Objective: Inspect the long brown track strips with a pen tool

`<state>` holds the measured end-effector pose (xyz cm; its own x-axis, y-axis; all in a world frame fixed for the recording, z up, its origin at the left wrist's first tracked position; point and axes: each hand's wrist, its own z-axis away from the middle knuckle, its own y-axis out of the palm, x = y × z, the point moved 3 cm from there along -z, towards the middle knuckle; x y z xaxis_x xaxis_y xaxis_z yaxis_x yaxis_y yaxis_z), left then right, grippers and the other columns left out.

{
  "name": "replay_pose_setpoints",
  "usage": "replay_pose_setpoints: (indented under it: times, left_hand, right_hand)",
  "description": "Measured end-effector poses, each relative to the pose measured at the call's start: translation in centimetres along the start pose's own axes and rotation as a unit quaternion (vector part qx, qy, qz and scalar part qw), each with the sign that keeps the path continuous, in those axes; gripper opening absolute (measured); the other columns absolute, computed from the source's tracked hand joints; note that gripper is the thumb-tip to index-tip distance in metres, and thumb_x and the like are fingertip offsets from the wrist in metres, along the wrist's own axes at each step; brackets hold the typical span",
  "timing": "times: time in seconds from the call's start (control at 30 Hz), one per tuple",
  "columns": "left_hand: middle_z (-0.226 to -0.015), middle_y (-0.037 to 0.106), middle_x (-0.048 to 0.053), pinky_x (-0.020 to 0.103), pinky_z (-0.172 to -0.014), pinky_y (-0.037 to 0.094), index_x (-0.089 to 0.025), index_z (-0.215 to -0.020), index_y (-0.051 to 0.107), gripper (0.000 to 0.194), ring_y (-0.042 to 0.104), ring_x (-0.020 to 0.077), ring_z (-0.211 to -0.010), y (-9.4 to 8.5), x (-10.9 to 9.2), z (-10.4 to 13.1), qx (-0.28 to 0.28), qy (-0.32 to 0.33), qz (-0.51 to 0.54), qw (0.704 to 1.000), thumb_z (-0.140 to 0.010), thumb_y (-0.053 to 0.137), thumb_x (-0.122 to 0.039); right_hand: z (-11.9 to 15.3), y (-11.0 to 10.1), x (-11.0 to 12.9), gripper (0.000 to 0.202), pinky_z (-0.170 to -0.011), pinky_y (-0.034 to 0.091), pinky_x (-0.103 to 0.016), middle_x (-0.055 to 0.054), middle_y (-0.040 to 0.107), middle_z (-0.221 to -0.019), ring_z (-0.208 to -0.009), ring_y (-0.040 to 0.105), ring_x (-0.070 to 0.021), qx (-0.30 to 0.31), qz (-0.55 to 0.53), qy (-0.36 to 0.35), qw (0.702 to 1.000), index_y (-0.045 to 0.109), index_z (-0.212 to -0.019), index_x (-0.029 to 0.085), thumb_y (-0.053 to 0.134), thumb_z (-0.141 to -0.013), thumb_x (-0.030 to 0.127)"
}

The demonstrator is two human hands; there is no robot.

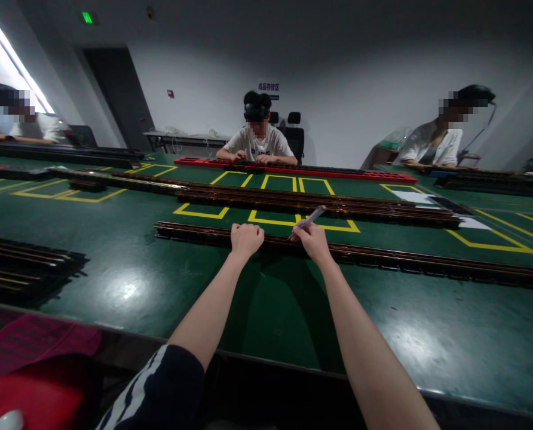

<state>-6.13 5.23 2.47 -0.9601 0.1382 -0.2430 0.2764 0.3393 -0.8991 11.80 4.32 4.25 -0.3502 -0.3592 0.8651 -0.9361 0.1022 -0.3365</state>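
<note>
A long dark rail (383,258) with copper-coloured lines lies across the green table in front of me. My left hand (247,239) is closed over it, knuckles up, and covers part of its length. Just to the right, my right hand (312,240) grips a pen (310,216) with a pale, see-through barrel. The pen leans with its upper end to the right, and its tip is down at the rail. Whether the tip touches the rail I cannot tell.
Beyond lies a bundle of similar rails (293,200) over yellow tape outlines (213,214). More rails (20,269) are stacked at the left. Across the table (168,280), a person (262,140) sits behind a red rail (360,173). Two other people sit at the far sides. White paper sheets (414,197) lie at the right.
</note>
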Motion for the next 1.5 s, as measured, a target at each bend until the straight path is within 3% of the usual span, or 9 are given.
replay_pose_setpoints:
  times: [0.23,0.4,0.63,0.83,1.07,1.5]
  left_hand:
    - [-0.064,0.065,0.008,0.041,-0.084,0.039,-0.017,-0.060,0.062,0.045,0.059,0.0185,-0.061,0.0,0.3,0.0,0.005,-0.007,0.025,1.000,-0.089,0.030,-0.029]
    - [-0.066,0.067,0.008,0.040,-0.082,0.040,-0.017,-0.058,0.059,0.044,0.060,0.0188,-0.064,-0.2,1.0,-0.1,0.004,-0.022,0.015,1.000,-0.088,0.030,-0.028]
    - [-0.073,0.071,0.008,0.044,-0.091,0.037,-0.017,-0.065,0.065,0.042,0.062,0.0193,-0.068,-0.1,1.6,0.3,-0.033,-0.003,0.008,0.999,-0.089,0.035,-0.034]
    - [-0.088,0.073,0.011,0.045,-0.094,0.033,-0.016,-0.077,0.072,0.040,0.065,0.0218,-0.078,0.0,0.1,0.8,-0.093,0.030,-0.009,0.995,-0.089,0.036,-0.030]
    - [-0.091,0.073,0.012,0.042,-0.083,0.038,-0.016,-0.079,0.071,0.046,0.064,0.0231,-0.084,0.5,-1.7,1.2,-0.046,0.053,-0.022,0.997,-0.093,0.030,-0.030]
    - [-0.081,0.072,0.013,0.045,-0.086,0.038,-0.015,-0.069,0.070,0.045,0.063,0.0239,-0.077,0.5,-1.1,0.2,-0.033,-0.008,0.000,0.999,-0.089,0.032,-0.031]
  right_hand:
    - [0.0,0.1,-0.6,0.011,-0.074,0.054,-0.042,-0.004,0.069,-0.066,-0.065,0.067,-0.0213,0.017,-0.030,-0.001,0.999,0.061,-0.072,0.018,0.059,-0.079,0.027]
    - [-0.1,0.5,-0.8,0.010,-0.074,0.055,-0.040,-0.004,0.070,-0.068,-0.067,0.068,-0.0204,0.044,-0.038,-0.003,0.998,0.061,-0.074,0.017,0.059,-0.080,0.026]
    - [-0.3,0.9,-1.0,0.008,-0.075,0.055,-0.037,-0.005,0.070,-0.071,-0.070,0.069,-0.0203,0.058,-0.045,0.019,0.997,0.062,-0.078,0.017,0.060,-0.081,0.024]
    - [-0.4,0.9,-1.0,0.009,-0.074,0.055,-0.037,-0.005,0.070,-0.068,-0.069,0.070,-0.0213,0.056,-0.058,0.018,0.997,0.061,-0.076,0.018,0.061,-0.080,0.026]
    - [-0.4,1.1,-1.1,0.017,-0.071,0.055,-0.035,-0.005,0.070,-0.068,-0.068,0.069,-0.0210,0.056,-0.043,0.012,0.997,0.061,-0.075,0.018,0.062,-0.079,0.034]
    - [-0.1,1.3,-0.5,0.018,-0.072,0.054,-0.036,-0.005,0.070,-0.068,-0.069,0.069,-0.0215,0.053,-0.021,-0.005,0.998,0.061,-0.077,0.018,0.059,-0.082,0.035]
